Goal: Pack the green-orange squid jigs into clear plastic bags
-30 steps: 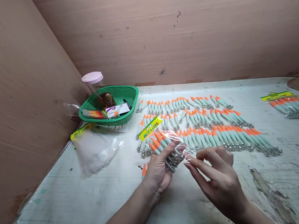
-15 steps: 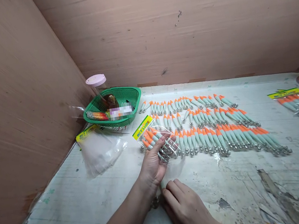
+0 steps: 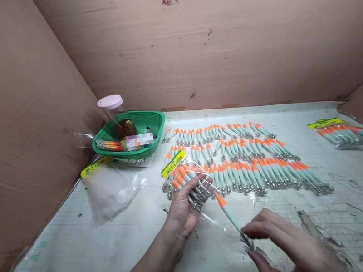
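So the spot was a boxed-in corner with scuffed pinkish-brown walls (image 3: 222,46) and a pale, grubby work surface (image 3: 68,269). Easiest landmark was the green basket (image 3: 149,150), so I'll go off that.

Progress-wise, I'd call it early-ish. Well to the right of the basket lay some filled bags (image 3: 348,133), overlapping, so I couldn't get a count. Right of the basket and stretching nearer the person were three rough rows of loose lures (image 3: 242,172), orange noses and pale green bodies, so most of the pile looked unbagged. Just on the near side of the basket sat a fan of empty clear bags (image 3: 108,198) with yellow headers.

The bag being worked on (image 3: 174,164) was nearer the person than the basket and off to its right. It held a handful of lures, and I'd guess it wasn't finished, since one more was out beside it. The left hand (image 3: 183,211) had that bag gripped, thumb across the front. The right hand (image 3: 284,239) had a single lure (image 3: 229,216) pinched by its hook end, nose pointing at the bag; couldn't tell if the tip was touching the plastic.

Inside the basket: a clear jar with a pink lid (image 3: 110,102), tilted, something brown by its base, plus a bundle of red-and-yellow sticks (image 3: 110,145) and a blurred-out card (image 3: 139,140).
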Action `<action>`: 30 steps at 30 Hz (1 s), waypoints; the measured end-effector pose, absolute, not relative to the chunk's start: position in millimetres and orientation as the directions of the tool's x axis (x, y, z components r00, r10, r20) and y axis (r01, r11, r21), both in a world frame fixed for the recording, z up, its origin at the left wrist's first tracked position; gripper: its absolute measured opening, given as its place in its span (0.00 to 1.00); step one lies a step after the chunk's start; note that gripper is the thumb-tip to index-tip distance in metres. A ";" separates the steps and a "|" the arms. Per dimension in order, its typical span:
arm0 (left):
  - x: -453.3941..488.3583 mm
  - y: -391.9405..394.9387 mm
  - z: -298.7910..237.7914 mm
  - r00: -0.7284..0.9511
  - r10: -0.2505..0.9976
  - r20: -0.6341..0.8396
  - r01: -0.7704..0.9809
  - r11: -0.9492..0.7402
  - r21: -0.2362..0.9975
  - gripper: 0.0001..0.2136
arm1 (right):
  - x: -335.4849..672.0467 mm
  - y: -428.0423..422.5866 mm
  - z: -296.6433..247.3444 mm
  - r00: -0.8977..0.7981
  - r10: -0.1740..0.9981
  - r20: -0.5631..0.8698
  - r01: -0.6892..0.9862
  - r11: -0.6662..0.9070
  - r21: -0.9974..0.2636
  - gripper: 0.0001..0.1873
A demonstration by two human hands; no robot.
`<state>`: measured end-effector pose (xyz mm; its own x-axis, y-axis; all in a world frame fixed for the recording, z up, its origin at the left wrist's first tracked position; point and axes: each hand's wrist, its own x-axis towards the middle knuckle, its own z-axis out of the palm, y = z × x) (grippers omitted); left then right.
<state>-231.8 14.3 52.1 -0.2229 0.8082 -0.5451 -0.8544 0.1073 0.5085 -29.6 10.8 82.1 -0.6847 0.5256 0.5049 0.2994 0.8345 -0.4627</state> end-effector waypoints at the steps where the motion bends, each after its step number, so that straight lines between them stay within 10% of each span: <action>1: -230.8 13.8 51.8 -0.212 0.805 -0.554 -0.854 0.123 0.506 0.05 | -37.0 13.5 78.8 -0.663 0.513 0.545 0.320 0.853 -0.413 0.10; 5: -228.9 13.5 52.8 -0.203 0.785 -0.585 -0.856 0.149 0.496 0.04 | -56.5 17.4 63.5 -0.617 0.405 0.675 0.344 0.910 -0.233 0.15; 30: -220.5 8.2 55.9 -0.015 0.828 -0.561 -0.821 0.310 0.479 0.06 | -41.0 35.6 51.6 -0.675 0.239 0.698 0.208 0.969 -0.131 0.14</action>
<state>-220.5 8.2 55.9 -0.0146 0.8278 -0.5608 -0.8210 0.3102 0.4792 -41.0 35.6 51.6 -0.6747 0.2395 0.6981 0.2083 0.9692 -0.1311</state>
